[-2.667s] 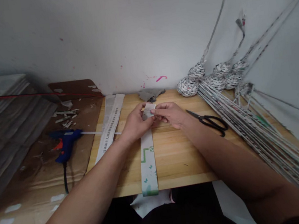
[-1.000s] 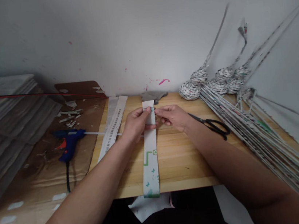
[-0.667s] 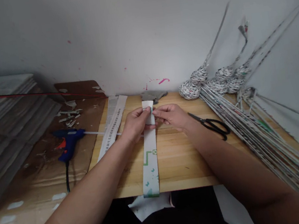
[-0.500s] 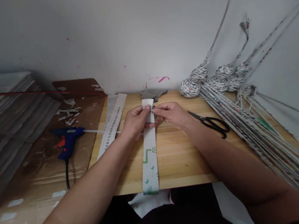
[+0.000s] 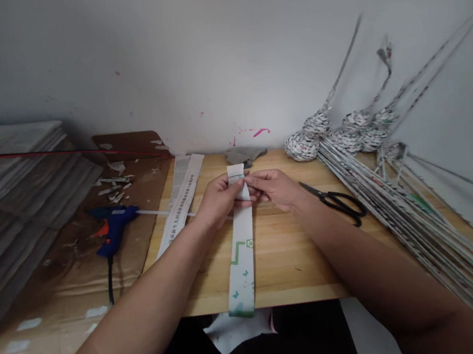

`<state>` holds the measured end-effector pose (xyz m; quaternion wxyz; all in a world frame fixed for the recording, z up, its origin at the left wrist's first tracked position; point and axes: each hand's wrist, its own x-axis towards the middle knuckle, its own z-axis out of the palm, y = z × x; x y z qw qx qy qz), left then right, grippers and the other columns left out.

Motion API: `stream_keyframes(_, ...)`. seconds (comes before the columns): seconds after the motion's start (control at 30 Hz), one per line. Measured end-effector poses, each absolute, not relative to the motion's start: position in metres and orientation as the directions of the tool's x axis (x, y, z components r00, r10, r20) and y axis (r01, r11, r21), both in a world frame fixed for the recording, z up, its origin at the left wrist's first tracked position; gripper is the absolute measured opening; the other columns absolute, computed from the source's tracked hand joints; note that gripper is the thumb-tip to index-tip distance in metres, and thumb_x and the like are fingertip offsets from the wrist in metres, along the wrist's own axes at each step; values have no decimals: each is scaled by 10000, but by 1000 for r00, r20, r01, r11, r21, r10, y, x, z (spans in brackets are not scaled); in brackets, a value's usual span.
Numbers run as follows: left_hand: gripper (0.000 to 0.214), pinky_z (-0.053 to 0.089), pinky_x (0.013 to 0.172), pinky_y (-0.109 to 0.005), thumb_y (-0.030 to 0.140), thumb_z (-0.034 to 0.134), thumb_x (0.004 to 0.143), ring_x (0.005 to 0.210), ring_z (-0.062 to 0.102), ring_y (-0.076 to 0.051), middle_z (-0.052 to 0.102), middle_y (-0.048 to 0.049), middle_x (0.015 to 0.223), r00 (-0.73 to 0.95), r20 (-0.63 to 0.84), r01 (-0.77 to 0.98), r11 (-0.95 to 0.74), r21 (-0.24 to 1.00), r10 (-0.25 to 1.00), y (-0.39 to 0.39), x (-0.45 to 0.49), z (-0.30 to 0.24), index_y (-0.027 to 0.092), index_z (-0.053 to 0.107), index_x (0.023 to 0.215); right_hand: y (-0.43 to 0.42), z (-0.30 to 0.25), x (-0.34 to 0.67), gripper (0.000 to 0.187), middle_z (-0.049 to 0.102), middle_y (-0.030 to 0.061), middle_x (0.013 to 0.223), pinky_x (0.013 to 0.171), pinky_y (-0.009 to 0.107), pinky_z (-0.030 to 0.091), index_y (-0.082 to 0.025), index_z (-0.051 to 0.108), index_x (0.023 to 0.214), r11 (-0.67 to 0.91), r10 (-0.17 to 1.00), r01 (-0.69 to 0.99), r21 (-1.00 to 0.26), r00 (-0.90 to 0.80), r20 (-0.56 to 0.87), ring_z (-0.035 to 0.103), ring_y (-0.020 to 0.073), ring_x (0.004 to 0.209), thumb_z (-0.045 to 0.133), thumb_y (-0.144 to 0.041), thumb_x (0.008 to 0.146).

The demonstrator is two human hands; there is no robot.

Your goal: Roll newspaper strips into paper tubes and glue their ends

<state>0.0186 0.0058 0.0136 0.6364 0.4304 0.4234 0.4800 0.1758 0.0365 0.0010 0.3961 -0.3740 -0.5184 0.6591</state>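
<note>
A long white paper strip [image 5: 242,252] with green print lies lengthwise on the wooden board [image 5: 290,251], its near end hanging over the front edge. My left hand [image 5: 218,199] and my right hand [image 5: 273,187] both pinch the strip's far end, which stands folded up between the fingertips. Both hands are closed on the paper. Black scissors [image 5: 339,202] lie just right of my right hand.
A blue glue gun [image 5: 111,229] lies on brown cardboard at the left, beside other paper strips [image 5: 181,201]. Stacked newspapers [image 5: 7,190] fill the far left. Rolled paper sticks [image 5: 416,217] and woven paper balls [image 5: 302,146] crowd the right. A grey cloth [image 5: 244,155] is by the wall.
The hands have stayed at the strip's far end, working the fold with small finger movements. The view has shifted slightly.
</note>
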Motion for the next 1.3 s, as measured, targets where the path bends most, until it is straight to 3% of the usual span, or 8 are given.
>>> stream_keyframes(0.43,302,531,473,-213,339,709,792,552,671,-133,753,-70,843,203,-70,-90,90,992,977,10,15,5,156,629,1018,40,-3,178,352,553,-23,583,435,217,210,-134,700,747,-175,904,-130,-976,-413,-107,462,78,527,831,-442,636)
stream_keyframes(0.83,255,547,543,-229,150,631,786,632,674,-127,717,-56,893,238,-31,20,27,999,971,11,17,2,158,597,1038,36,3,172,261,624,-4,591,455,231,327,-155,692,687,-88,960,-82,-993,-274,-63,489,83,503,811,-384,652)
stream_keyframes(1.07,200,536,572,-245,262,670,810,680,683,-150,733,-81,899,287,-27,1,28,1000,958,10,16,1,158,636,979,35,1,172,294,593,-11,556,459,253,411,-166,671,665,-137,958,-137,-981,-270,-96,510,106,491,849,-394,612)
stream_keyframes(1.3,316,543,581,-257,420,717,787,660,683,-168,736,-84,799,232,-152,-109,181,978,961,11,16,4,144,677,935,34,9,172,408,511,-40,507,422,216,314,-149,640,615,-92,942,-71,-993,-328,-63,410,63,458,791,-524,661)
